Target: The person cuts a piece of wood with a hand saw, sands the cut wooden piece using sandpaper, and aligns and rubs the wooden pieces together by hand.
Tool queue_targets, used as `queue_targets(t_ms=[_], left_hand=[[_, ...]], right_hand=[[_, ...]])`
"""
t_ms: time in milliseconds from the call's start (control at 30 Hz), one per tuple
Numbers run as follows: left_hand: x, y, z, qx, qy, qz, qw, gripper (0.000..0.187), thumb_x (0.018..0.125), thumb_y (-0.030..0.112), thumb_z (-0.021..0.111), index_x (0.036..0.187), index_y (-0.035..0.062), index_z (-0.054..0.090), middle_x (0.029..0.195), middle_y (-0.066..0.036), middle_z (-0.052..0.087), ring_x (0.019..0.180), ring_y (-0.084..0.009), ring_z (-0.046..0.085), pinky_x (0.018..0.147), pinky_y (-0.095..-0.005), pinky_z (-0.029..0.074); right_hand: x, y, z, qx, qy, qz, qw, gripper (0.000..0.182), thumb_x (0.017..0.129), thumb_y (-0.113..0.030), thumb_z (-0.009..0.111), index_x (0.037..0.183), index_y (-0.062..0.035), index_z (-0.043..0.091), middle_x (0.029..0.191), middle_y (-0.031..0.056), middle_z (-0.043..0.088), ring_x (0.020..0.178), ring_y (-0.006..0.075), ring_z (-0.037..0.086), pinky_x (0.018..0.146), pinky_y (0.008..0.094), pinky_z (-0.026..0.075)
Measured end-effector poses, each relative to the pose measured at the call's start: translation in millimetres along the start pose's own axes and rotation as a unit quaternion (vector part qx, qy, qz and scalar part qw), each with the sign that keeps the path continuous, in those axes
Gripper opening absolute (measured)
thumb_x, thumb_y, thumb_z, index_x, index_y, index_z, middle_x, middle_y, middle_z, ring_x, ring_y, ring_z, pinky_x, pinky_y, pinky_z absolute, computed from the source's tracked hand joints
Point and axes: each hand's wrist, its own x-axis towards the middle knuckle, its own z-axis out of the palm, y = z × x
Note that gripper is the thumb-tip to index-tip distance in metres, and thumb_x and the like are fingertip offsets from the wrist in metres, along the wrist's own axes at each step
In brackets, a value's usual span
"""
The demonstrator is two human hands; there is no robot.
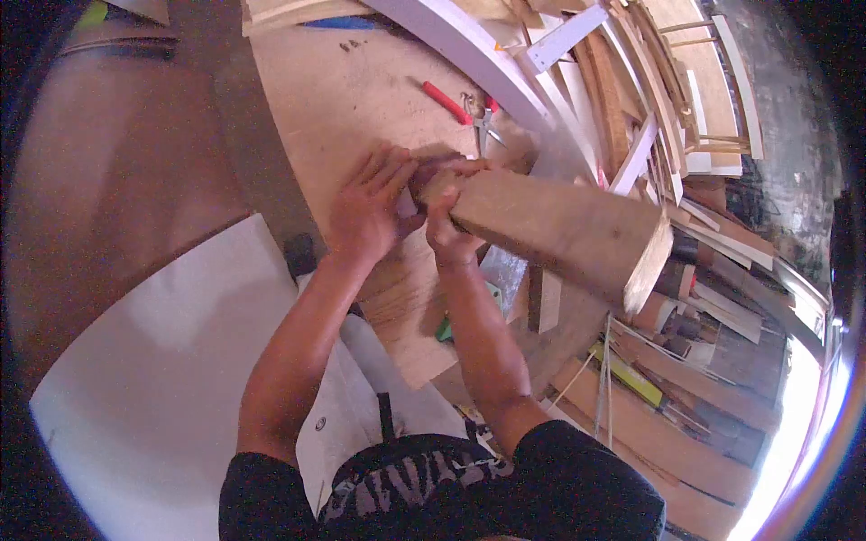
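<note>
A thick wooden block points to the right over the workbench. My right hand is wrapped round its near left end. My left hand is at the left of that end, its fingers stretched out and spread, beside a dark object between the hands that is too blurred to make out. Beyond the block, pliers with red handles lie on the bench with their jaws toward me. A green object shows partly behind my right forearm.
A long pale curved board crosses the bench's far side. Wood strips and offcuts are piled at the upper right, and more planks lie at the lower right. A large white panel stands at the left.
</note>
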Motion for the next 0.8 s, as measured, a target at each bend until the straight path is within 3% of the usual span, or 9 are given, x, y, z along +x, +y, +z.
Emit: queue_targets(t_ms=[33, 133, 267, 400, 433, 533, 567, 667, 800], left_hand=[[-2, 2, -2, 0.006, 0.000, 0.001, 1.000, 0.066, 0.065, 0.030, 0.087, 0.122, 0.0052, 0.065, 0.133, -0.010, 0.063, 0.133, -0.0305, 0.052, 0.115, -0.0425, 0.037], [4, 8, -9, -0.017, -0.005, -0.014, 1.000, 0.065, 0.065, 0.030, 0.086, 0.122, 0.0056, 0.065, 0.134, -0.011, 0.063, 0.133, -0.0307, 0.051, 0.115, -0.0426, 0.037], [3, 9, -6, -0.045, 0.000, -0.039, 0.998, 0.066, 0.066, 0.030, 0.086, 0.123, 0.0061, 0.065, 0.133, -0.011, 0.063, 0.132, -0.0307, 0.052, 0.115, -0.0429, 0.036], [-3, 1, -4, -0.044, 0.010, 0.012, 0.999, 0.068, 0.064, 0.028, 0.087, 0.124, 0.0058, 0.064, 0.132, -0.011, 0.063, 0.131, -0.0308, 0.053, 0.115, -0.0432, 0.037], [-1, 4, -6, -0.038, 0.006, -0.002, 0.999, 0.068, 0.064, 0.028, 0.087, 0.125, 0.0058, 0.063, 0.133, -0.011, 0.063, 0.131, -0.0312, 0.053, 0.115, -0.0433, 0.037], [3, 9, -11, -0.025, -0.001, -0.019, 0.999, 0.068, 0.064, 0.028, 0.087, 0.124, 0.0058, 0.064, 0.133, -0.011, 0.063, 0.131, -0.0315, 0.053, 0.115, -0.0434, 0.037], [3, 9, -12, -0.018, -0.007, -0.025, 1.000, 0.067, 0.064, 0.028, 0.087, 0.123, 0.0058, 0.065, 0.133, -0.011, 0.063, 0.132, -0.0314, 0.052, 0.115, -0.0433, 0.036], [2, 5, -1, -0.034, -0.006, -0.025, 0.999, 0.067, 0.064, 0.029, 0.087, 0.123, 0.0064, 0.065, 0.133, -0.010, 0.063, 0.132, -0.0311, 0.052, 0.115, -0.0424, 0.036], [-1, 1, 3, -0.039, 0.006, -0.003, 0.999, 0.066, 0.064, 0.028, 0.087, 0.123, 0.0068, 0.065, 0.134, -0.010, 0.063, 0.132, -0.0298, 0.052, 0.115, -0.0412, 0.037]], right_hand=[[11, -1, -12, -0.257, -0.138, -0.185, 0.939, 0.054, 0.081, -0.001, 0.068, 0.128, -0.0008, 0.042, 0.110, 0.0128, 0.057, 0.098, 0.0226, 0.059, 0.087, 0.0393, 0.051], [28, -17, -1, 0.077, -0.081, 0.062, 0.992, 0.051, 0.081, -0.002, 0.067, 0.127, -0.0004, 0.044, 0.115, 0.0138, 0.057, 0.098, 0.0222, 0.059, 0.086, 0.0392, 0.051], [36, -3, -4, -0.484, -0.107, -0.294, 0.817, 0.047, 0.083, -0.005, 0.067, 0.126, 0.0023, 0.049, 0.123, 0.0147, 0.054, 0.100, 0.0204, 0.059, 0.091, 0.0328, 0.049], [5, 2, -14, -0.453, -0.302, -0.385, 0.745, 0.051, 0.081, -0.005, 0.070, 0.126, 0.0002, 0.047, 0.118, 0.0133, 0.057, 0.102, 0.0228, 0.059, 0.090, 0.0351, 0.052], [16, -7, -13, -0.305, -0.219, -0.203, 0.904, 0.052, 0.081, -0.005, 0.070, 0.127, -0.0001, 0.047, 0.118, 0.0131, 0.057, 0.103, 0.0231, 0.058, 0.091, 0.0362, 0.051], [50, 0, -5, -0.183, -0.125, -0.182, 0.958, 0.053, 0.081, -0.007, 0.071, 0.127, -0.0001, 0.046, 0.113, 0.0124, 0.059, 0.096, 0.0233, 0.062, 0.087, 0.0378, 0.053], [53, -3, -7, -0.399, -0.119, -0.273, 0.867, 0.053, 0.087, -0.030, 0.064, 0.129, -0.0027, 0.048, 0.117, 0.0142, 0.060, 0.103, 0.0272, 0.060, 0.087, 0.0421, 0.053], [54, -9, -26, -0.513, -0.209, -0.387, 0.737, 0.059, 0.094, -0.052, 0.055, 0.130, -0.0056, 0.051, 0.121, 0.0164, 0.060, 0.105, 0.0322, 0.062, 0.086, 0.0458, 0.055], [11, -7, -4, -0.420, -0.228, -0.337, 0.811, 0.042, 0.083, -0.003, 0.068, 0.121, 0.0004, 0.050, 0.111, 0.0127, 0.060, 0.100, 0.0235, 0.060, 0.091, 0.0389, 0.050]])
